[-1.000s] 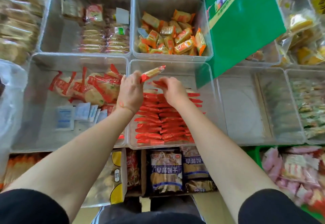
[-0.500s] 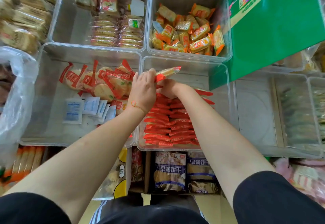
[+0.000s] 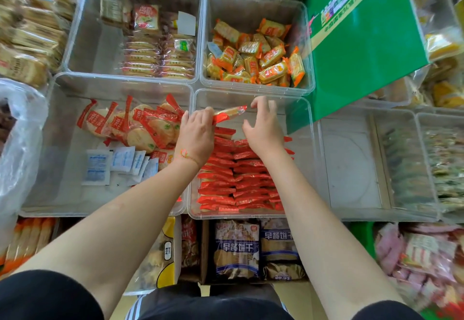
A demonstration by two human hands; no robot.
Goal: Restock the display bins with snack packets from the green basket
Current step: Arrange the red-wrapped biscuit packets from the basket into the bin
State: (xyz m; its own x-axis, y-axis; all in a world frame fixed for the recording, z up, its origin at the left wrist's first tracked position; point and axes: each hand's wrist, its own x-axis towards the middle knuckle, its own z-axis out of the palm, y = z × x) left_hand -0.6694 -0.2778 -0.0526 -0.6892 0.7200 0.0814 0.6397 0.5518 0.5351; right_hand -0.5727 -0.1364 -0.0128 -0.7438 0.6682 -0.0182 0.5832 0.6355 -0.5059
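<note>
Left grip (image 3: 197, 135): I saw it pinched on one red packet (image 3: 229, 113).
Right grip (image 3: 263, 128): fingers apart, just beside that packet.
Below grips: stacked packets (image 3: 236, 179) in clear bin (image 3: 305, 128).

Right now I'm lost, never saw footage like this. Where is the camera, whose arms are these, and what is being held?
There is no machine: a person wears a camera on the head, looking down at their own two arms. Below lies a grid of clear plastic bins. The left hand has a grip on one red-ended snack packet above the bin of stacked red packets. The right hand is open beside it, holding nothing. Neighbouring bins hold orange packets and round crackers. A green sign stands at the upper right.
</note>
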